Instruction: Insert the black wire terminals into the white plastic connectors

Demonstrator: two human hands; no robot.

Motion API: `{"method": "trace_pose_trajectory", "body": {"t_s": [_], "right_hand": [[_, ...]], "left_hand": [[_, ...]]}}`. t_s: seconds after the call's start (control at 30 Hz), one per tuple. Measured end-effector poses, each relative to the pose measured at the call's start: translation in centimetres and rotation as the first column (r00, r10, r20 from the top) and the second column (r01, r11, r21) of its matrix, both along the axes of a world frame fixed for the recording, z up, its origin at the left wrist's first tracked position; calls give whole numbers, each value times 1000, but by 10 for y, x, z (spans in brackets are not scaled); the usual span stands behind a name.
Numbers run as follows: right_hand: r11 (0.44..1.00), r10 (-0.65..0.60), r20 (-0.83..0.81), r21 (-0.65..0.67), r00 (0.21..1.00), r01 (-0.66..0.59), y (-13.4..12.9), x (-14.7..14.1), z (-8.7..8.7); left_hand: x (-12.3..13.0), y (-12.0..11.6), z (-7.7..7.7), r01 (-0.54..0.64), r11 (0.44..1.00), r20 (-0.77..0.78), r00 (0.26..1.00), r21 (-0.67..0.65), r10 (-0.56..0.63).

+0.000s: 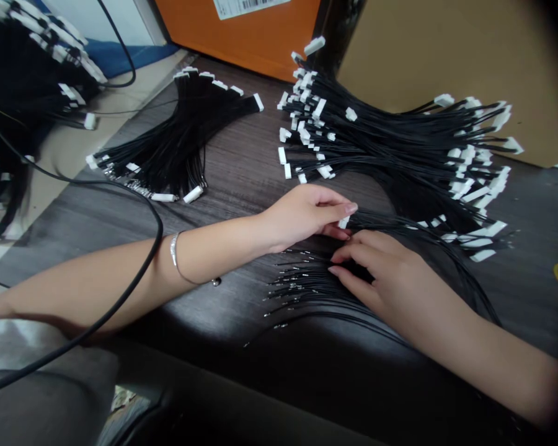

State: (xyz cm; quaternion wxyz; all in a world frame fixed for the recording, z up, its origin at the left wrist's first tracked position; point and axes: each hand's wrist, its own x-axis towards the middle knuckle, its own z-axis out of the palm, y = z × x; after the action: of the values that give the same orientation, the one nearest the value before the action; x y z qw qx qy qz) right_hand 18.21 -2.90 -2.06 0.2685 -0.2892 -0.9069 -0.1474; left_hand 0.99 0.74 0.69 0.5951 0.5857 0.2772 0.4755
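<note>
Left hand (302, 217), right hand (381, 279) — both on black connector wires (307, 279)

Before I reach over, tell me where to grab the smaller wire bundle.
Grip the black wire bundle at its narrow middle, where the strands gather between the two fanned ends of white connectors. Come from the near side, where the left hand is closest; that waist looks the firmest hold and keeps fingers off the connectors.

The right hand (376, 282) hides the middle of a bundle of thin black insulated wires (307, 282), its grip unclear. At that bundle's left end, the metal crimp terminals (283, 272) are too small to make out. Beyond it, an orange cardboard box (232, 31) is cut off by the top edge.
</note>
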Motion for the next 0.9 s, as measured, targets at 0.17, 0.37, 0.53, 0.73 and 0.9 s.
{"method": "trace_pose_trajectory", "body": {"t_s": [0.17, 0.37, 0.53, 0.73, 0.9], "right_hand": [[988, -137, 81, -60, 987, 142, -2, -5, -2], [966, -151, 30, -206, 988, 153, -6, 1, 9], [918, -238, -115, -350, 965, 185, -18, 15, 27], [946, -291, -273, -223, 917, 234, -16, 29, 39], [953, -293, -268, -155, 918, 259, -4, 33, 34]], "left_hand": [[-1, 0, 1, 19, 1000, -6, 1000, 3, -19], [-2, 2, 0, 60, 998, 24, 998, 19, -60], [-5, 5, -3, 113, 993, 48, 992, 20, -114], [-7, 6, -4, 116, 993, 53, 992, -7, -115], [-9, 2, -5, 74, 997, -35, 997, 16, -73]]}}
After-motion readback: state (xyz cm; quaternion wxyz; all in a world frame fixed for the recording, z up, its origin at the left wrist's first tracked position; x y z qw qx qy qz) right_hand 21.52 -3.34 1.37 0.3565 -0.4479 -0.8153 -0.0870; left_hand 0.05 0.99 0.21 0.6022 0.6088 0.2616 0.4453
